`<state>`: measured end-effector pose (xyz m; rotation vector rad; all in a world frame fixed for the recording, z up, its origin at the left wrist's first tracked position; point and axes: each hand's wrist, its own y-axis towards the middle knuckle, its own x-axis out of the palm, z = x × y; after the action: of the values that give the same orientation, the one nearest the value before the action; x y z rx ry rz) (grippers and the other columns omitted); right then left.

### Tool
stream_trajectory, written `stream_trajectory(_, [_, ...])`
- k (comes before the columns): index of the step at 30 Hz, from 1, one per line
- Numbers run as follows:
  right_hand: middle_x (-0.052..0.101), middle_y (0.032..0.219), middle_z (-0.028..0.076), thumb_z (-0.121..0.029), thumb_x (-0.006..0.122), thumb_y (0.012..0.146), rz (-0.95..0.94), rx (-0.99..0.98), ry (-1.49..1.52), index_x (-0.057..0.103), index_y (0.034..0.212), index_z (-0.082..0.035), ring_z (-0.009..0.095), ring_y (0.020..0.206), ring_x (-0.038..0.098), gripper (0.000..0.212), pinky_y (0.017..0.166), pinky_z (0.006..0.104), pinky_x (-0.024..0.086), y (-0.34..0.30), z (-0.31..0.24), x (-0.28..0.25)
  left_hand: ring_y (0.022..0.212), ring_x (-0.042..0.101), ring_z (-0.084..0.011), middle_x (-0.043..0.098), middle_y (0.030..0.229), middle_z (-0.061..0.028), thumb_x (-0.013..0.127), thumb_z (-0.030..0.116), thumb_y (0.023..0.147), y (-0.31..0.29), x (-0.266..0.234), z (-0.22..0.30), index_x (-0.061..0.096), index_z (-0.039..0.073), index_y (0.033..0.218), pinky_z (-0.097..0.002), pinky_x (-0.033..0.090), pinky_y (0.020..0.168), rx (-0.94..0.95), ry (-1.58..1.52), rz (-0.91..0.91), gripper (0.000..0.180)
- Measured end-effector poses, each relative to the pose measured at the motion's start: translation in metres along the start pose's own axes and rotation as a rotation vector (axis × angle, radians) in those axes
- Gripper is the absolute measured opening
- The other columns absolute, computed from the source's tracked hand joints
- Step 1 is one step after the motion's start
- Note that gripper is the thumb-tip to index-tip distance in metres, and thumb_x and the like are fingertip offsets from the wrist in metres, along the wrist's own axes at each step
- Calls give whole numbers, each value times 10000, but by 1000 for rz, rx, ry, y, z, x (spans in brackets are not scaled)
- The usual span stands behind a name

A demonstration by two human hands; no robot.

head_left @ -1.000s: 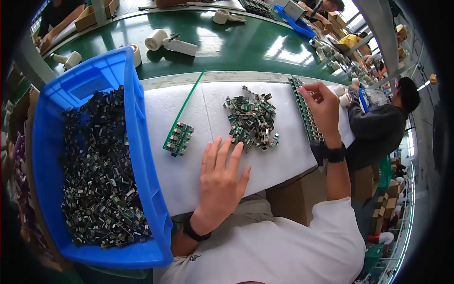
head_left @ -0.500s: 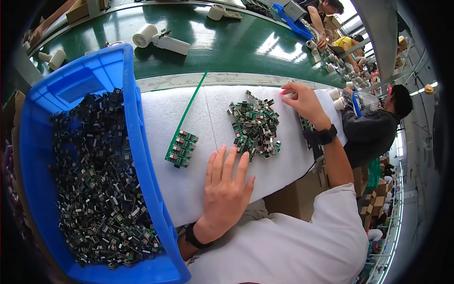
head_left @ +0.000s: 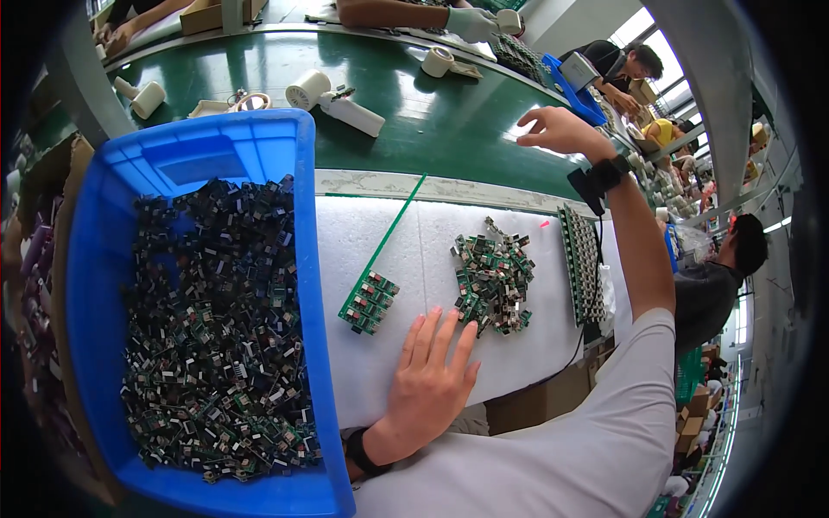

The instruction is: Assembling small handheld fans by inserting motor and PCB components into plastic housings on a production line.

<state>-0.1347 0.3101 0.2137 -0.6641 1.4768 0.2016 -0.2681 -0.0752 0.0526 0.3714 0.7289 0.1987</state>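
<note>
My left hand [head_left: 433,376] rests palm down with its fingers stretched out on a white foam sheet [head_left: 371,363]. Its fingertips reach the near edge of a heap of small green circuit boards [head_left: 496,276]. My right hand [head_left: 566,132] is raised at the green belt's near side, thumb and fingers apart, holding nothing that I can see. A small pink piece [head_left: 544,224] lies on the foam below it. Left of the heap lies a short joined panel of circuit boards [head_left: 370,302] with a thin green strip [head_left: 399,223] along its side.
A deep blue bin [head_left: 318,363] full of loose circuit boards stands at my left. A long board panel [head_left: 580,263] lies right of the heap. White device parts [head_left: 352,113] sit on the green belt [head_left: 414,112]. A gloved hand [head_left: 472,24] and other people work across and beyond.
My right hand has moved up and away from the pink piece to the belt's side, uncovering the long board panel. My left hand stays flat. The whole view has shifted.
</note>
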Motion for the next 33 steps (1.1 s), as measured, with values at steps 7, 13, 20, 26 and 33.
stream_trajectory(7, [497,1493,228,-247,773,834,325,-122,-324,434,1495,-45,372,1287,566,770,1049,423,502,154,-36,5,1343,497,-347,576,1388,-149,699,208,916,3,-26,18,624,110,1351,-498,384,1156,3,28,56,452])
stream_trajectory(13, [399,1541,202,-115,646,865,424,-66,-231,394,1516,-103,444,1366,471,698,1089,526,458,213,-89,7,1322,527,-339,604,1356,-157,671,148,915,3,-36,30,654,70,1241,-477,402,1151,-12,-30,90,336])
stream_trajectory(20, [492,1451,212,-145,750,810,438,61,-327,570,1303,-80,415,1266,561,529,1041,510,492,233,-79,8,1279,557,-314,630,1295,-118,720,82,859,6,-35,23,651,83,1092,-467,448,1107,-15,-67,141,243])
stream_trajectory(26, [688,1145,193,-285,802,798,485,-83,-317,646,1178,-55,382,1083,672,471,928,466,546,160,-72,3,1140,606,-280,642,1146,-96,733,60,841,3,-19,13,656,70,1019,-459,465,1093,18,-37,151,194])
stream_trajectory(33, [721,1039,94,-315,772,912,768,-367,278,597,1351,-39,122,870,684,547,745,261,551,-84,-107,-52,1046,602,-255,613,1011,-76,657,76,849,-14,-5,22,656,50,1079,-441,447,1101,30,-59,108,232])
